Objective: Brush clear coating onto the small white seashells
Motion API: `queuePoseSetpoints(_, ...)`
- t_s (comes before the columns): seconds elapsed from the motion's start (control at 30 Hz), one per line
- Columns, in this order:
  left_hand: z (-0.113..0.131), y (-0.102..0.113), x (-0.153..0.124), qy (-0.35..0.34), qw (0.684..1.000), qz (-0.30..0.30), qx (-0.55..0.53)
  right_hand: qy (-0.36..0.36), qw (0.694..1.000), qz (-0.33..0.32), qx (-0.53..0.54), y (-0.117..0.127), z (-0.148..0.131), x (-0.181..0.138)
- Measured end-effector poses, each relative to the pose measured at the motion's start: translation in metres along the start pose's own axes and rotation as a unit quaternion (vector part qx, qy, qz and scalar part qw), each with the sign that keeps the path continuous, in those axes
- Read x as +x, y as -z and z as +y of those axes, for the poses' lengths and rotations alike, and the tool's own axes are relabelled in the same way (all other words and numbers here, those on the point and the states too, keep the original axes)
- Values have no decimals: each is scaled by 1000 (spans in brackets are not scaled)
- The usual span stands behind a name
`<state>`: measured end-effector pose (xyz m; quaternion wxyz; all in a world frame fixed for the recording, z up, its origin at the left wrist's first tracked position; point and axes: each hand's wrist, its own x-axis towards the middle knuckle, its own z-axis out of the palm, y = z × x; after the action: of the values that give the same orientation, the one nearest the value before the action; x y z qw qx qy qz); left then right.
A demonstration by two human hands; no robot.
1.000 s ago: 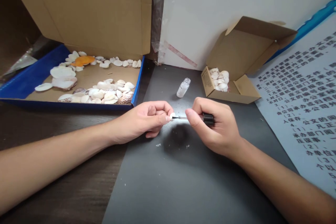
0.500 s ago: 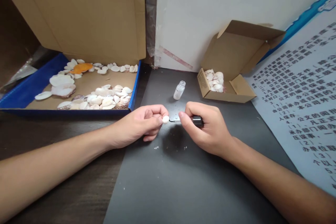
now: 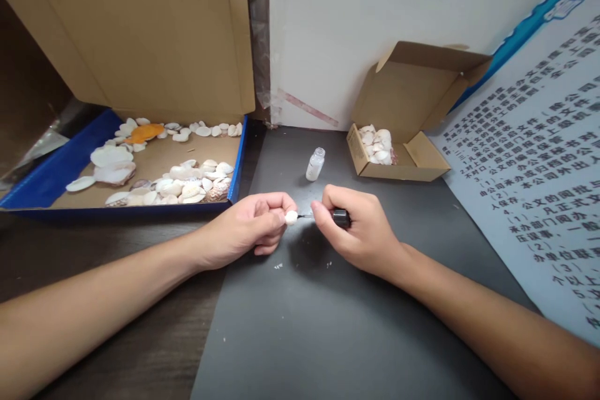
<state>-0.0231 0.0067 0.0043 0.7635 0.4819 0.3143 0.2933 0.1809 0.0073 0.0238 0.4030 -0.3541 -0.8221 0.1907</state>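
My left hand pinches 1 small white shell between thumb and fingertip, out over the grey mat. My right hand is closed around a black cap, its thin brush pointing at the shell's edge; I cannot tell if the tip touches. The uncapped bottle stands beyond my hands, between the blue box and the carton. I judge the step in hand to be brushing the shell; the next move seems to call for a steady pinch and 1 light stroke.
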Motion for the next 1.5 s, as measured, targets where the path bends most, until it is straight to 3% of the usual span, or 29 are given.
queuePoseSetpoints(0.2,0,-1,0,-6,1000,-5,6,-39,996,25,77,-10,7,-7)
queuePoseSetpoints(0.57,1,-1,0,13,1000,4,25,-14,998,58,13,-17,14,-12)
queuePoseSetpoints(0.73,1,-1,0,5,1000,0,23,4,995,36,90,-17,11,-16)
queuePoseSetpoints(0.9,0,-1,0,2,1000,-4,28,-1,998,53,20,-18,12,-16)
queuePoseSetpoints(1.1,-1,0,1,0,1000,1,27,36,998,47,33,-19,15,-14)
queuePoseSetpoints(1.5,-1,1,1,4,1000,0,27,39,997,51,43,-17,17,-13)
